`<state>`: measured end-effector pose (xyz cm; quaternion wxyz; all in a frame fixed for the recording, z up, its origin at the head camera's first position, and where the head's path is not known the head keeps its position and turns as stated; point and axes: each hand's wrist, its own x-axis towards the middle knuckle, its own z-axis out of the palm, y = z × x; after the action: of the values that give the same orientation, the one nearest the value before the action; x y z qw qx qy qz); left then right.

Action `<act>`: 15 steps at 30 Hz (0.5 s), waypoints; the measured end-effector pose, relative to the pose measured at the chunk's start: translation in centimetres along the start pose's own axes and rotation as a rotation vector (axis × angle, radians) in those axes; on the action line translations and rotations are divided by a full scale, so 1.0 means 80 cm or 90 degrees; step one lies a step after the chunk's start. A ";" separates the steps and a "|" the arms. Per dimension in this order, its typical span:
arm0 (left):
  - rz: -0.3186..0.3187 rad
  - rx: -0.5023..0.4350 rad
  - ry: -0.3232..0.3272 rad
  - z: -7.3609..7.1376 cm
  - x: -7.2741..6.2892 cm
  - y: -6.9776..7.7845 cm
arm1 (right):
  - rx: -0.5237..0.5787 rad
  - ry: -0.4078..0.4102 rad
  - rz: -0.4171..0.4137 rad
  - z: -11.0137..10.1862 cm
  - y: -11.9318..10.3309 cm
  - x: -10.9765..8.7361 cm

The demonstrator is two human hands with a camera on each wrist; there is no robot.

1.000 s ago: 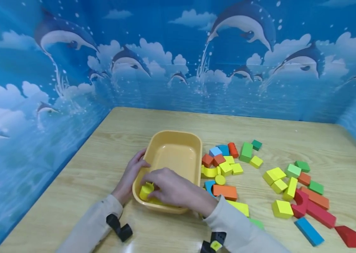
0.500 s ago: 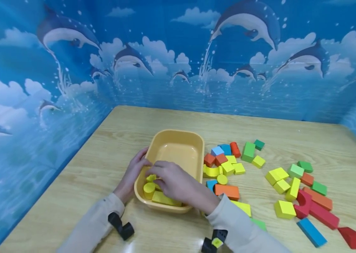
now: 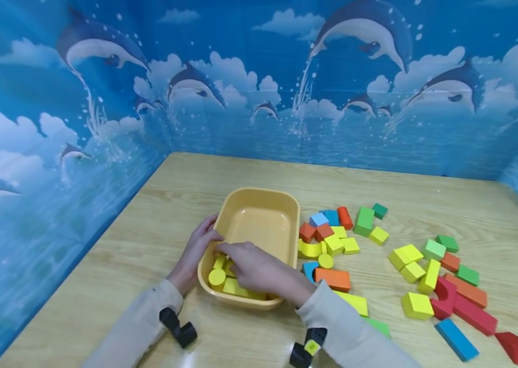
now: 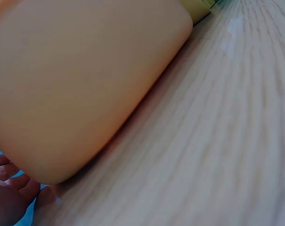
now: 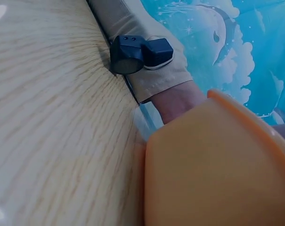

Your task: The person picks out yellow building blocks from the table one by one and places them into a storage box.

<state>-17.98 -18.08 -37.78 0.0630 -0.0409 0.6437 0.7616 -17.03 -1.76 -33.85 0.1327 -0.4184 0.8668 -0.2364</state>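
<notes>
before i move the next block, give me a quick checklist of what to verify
1. Tub flat on table: ok, its base looks level.
2. Left hand on tub: ok, at its left side.
3. Right hand out of tub: not ok, it's inside, over the yellow blocks.
4. Right hand holding a block: cannot tell, its grasp is hidden.
5. Space in tub: ok, far end is bare.
6. Loose blocks all in: not ok, many lie right of tub.

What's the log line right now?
left grip: holds tray | right grip: in tray, at yellow blocks | other blocks: on table
</notes>
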 end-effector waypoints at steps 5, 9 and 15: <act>-0.002 0.016 0.004 0.000 0.002 0.001 | -0.004 -0.011 0.007 0.000 0.000 0.000; -0.004 0.017 0.006 0.000 0.002 0.001 | -0.004 -0.013 0.020 0.000 0.001 0.000; -0.007 0.014 0.005 0.000 0.001 0.001 | -0.001 -0.006 0.029 0.001 0.004 -0.001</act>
<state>-18.06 -18.07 -37.67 0.0648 -0.0465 0.6519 0.7541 -17.16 -1.53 -34.06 0.1422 -0.3995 0.8758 -0.2306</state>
